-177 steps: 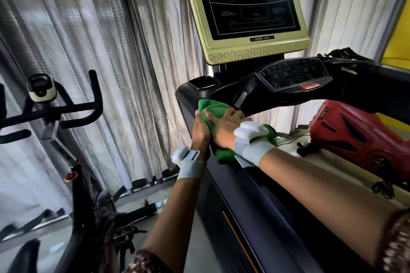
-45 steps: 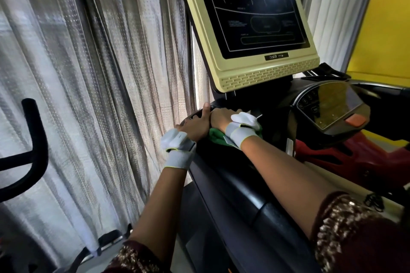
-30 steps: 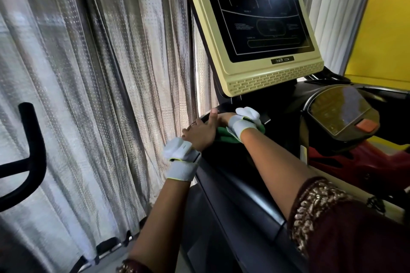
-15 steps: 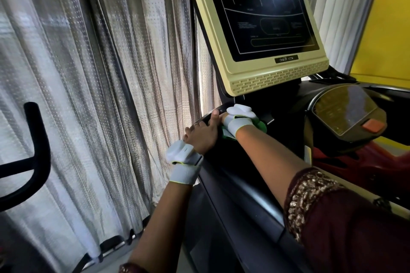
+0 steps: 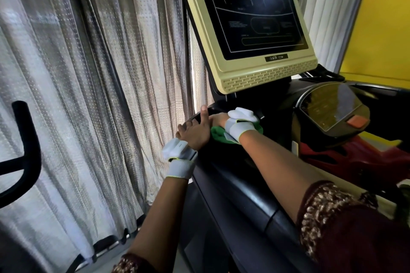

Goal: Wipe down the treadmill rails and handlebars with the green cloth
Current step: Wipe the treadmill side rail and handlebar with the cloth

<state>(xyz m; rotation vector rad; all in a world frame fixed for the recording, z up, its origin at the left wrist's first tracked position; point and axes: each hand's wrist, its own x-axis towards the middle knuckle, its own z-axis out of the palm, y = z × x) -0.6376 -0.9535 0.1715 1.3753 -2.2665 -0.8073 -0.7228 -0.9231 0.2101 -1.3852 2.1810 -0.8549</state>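
Observation:
The green cloth (image 5: 218, 135) lies bunched on the far end of the treadmill's black left rail (image 5: 230, 182), just under the console. My right hand (image 5: 218, 120) presses down on the cloth; the white device on its wrist hides most of the fingers. My left hand (image 5: 195, 131) rests on the rail's outer edge right beside it, fingers wrapped over the side and thumb pointing up. Both wrists wear white strapped devices.
The beige console screen (image 5: 250, 26) hangs close above my hands. A dark control panel (image 5: 332, 108) with an orange button sits to the right, a red object (image 5: 346, 157) below it. Silver curtains (image 5: 88, 73) fill the left; an exercise bike's black handlebar (image 5: 26, 148) is at far left.
Both hands and the cloth have slid along the left rail away from me, from its middle up to the end under the console. In the last second they barely shift.

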